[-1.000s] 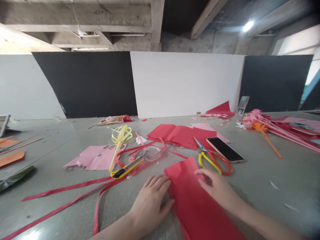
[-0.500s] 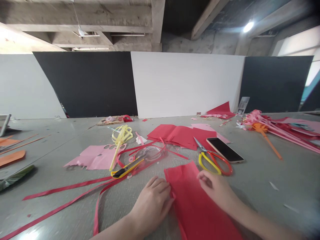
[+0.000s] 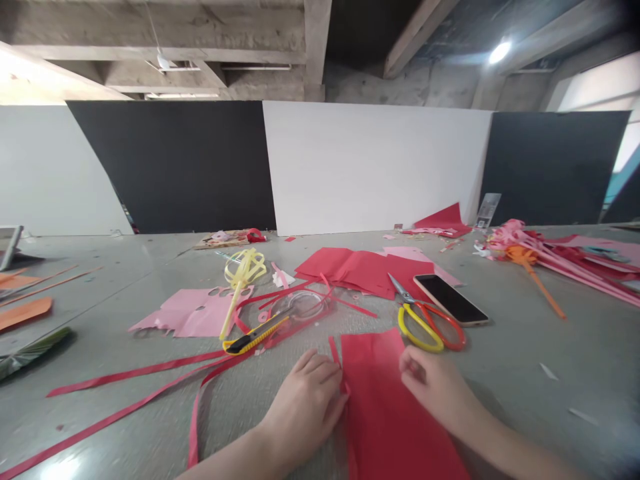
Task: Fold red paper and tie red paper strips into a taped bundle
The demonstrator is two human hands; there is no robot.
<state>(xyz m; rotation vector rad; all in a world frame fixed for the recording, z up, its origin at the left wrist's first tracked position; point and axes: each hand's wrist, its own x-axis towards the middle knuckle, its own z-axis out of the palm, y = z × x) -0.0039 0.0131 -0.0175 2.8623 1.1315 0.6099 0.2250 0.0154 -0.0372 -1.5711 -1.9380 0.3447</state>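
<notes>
A folded sheet of red paper [image 3: 385, 407] lies lengthwise in front of me on the grey table. Along its left edge runs a narrow red paper strip [image 3: 335, 349], with a thin gap between the two near the top. My left hand [image 3: 307, 400] is closed over this strip, its fingers bent together and the thumb against the sheet's left side. At the sheet's upper right edge, my right hand [image 3: 435, 380] is closed with curled fingers, pinching the edge. Just beyond it lie scissors [image 3: 423, 327] with one yellow and one red handle.
A yellow utility knife [image 3: 257, 335] lies left of centre beside a tape roll [image 3: 306, 305] and long red strips [image 3: 135, 373]. Behind are stacked red sheets [image 3: 360, 270], a phone [image 3: 450, 299], pink paper [image 3: 190, 315] and a yellow paper-strip ornament [image 3: 245, 268]. Pink strips [image 3: 560, 257] lie at right.
The red sheet has shifted right and straightened, moving with my right hand. A gap now shows between it and the narrow strip under my left hand, which stays nearly in place.
</notes>
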